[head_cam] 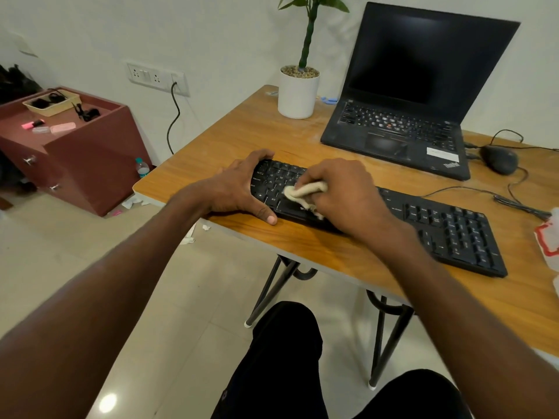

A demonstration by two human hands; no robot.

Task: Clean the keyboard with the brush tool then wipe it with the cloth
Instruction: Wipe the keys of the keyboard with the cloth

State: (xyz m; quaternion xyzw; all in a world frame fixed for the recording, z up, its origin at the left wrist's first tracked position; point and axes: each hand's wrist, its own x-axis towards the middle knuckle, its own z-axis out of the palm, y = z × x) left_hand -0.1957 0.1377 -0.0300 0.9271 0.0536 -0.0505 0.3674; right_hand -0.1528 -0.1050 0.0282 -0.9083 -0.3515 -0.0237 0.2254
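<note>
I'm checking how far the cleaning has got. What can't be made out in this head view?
- Keyboard middle keys: hidden under the right hand and cloth.
- Keyboard's left edge: covered by the left hand.
- Brush tool: nowhere in view.
- Red-and-white packet: cut off by the right frame edge.
- Dust left on keys: too small to judge.

A black keyboard [423, 225] and black laptop [408, 116] sit on the orange-brown wood-grain tabletop [272, 137], the cloth [305, 190] cream, the plant pot [298, 93] white.
</note>
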